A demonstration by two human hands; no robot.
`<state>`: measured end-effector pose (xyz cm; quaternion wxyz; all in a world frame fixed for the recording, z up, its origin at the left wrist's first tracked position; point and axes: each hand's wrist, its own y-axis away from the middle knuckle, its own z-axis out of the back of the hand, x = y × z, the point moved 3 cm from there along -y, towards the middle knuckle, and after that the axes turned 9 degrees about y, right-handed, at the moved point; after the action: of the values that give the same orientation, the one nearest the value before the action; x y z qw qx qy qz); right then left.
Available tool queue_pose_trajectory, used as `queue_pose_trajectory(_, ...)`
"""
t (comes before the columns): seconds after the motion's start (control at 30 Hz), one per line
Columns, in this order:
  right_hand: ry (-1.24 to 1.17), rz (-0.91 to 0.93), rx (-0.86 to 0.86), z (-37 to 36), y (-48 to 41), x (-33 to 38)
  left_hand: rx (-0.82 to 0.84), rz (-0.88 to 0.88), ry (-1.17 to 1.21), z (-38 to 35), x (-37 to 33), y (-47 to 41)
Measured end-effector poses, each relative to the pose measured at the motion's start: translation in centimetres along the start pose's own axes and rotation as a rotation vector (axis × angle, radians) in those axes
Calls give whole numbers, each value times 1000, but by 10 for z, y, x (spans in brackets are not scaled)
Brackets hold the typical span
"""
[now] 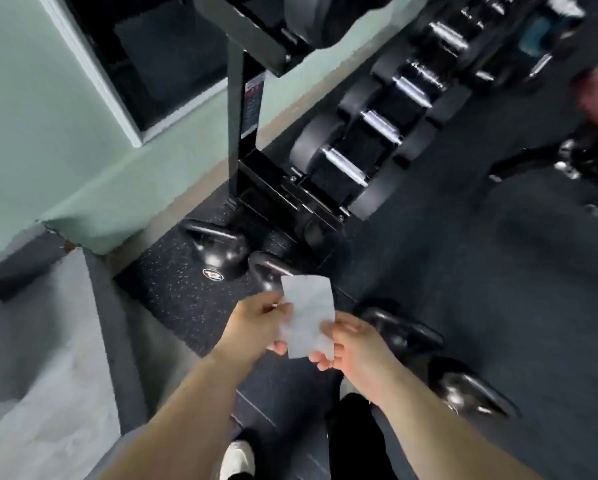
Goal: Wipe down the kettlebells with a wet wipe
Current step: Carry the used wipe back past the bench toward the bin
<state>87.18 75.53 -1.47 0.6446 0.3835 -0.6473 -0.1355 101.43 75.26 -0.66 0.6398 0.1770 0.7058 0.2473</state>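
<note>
Wipe [308,315] pinched between both hands' fingertips [280,346].

The one camera is riding on my head, looking steeply down and forward over my forearms at the floor [463,271]. It is sitting near my hands, its wide lens taking in the rack [377,140] ahead.
</note>
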Motion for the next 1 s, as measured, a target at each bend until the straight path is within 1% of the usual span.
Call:
queue_pose_trajectory(0.1, -142, 22, -107, 3, 41, -33, 184, 32, -50, -23, 8, 24)
queue_pose_trajectory(0.2, -384, 50, -206, 14, 85, -68, 359, 147, -22, -56, 22, 48)
queue_pose_trajectory(0.3, -623, 115, -292, 39, 132, -99, 522, 252, -39, -108, 35, 74)
queue_pose_trajectory(0.43, -742, 202, -481, 89, 207, -147, 787, 296, -215, -201, 58, 120)
queue_pose_trajectory(0.5, -771, 234, -606, 114, 253, -176, 869, 317, -347, -255, 76, 152)
queue_pose_trajectory(0.57, -871, 271, -771, 137, 306, -207, 958, 254, -514, -311, 98, 192)
queue_pose_trajectory(0.63, -972, 325, -928, 158, 362, -237, 1112, 153, -650, -363, 121, 239)
queue_pose_trajectory(0.73, -1086, 510, -1113, 187, 439, -276, 1298, 47, -694, -429, 152, 304)
queue_pose_trajectory(0.8, -1100, 613, -1192, 206, 478, -295, 1306, 8, -624, -467, 169, 339)
queue_pose_trajectory(0.87, -1075, 656, -1225, 224, 503, -312, 1247, 2, -524, -501, 187, 366)
queue_pose_trajectory(0.93, -1026, 615, -1247, 243, 519, -326, 1208, 28, -481, -531, 204, 387)
queue_pose_trajectory(1.0, -990, 568, -1295, 265, 534, -337, 1225, 73, -485, -558, 218, 401)
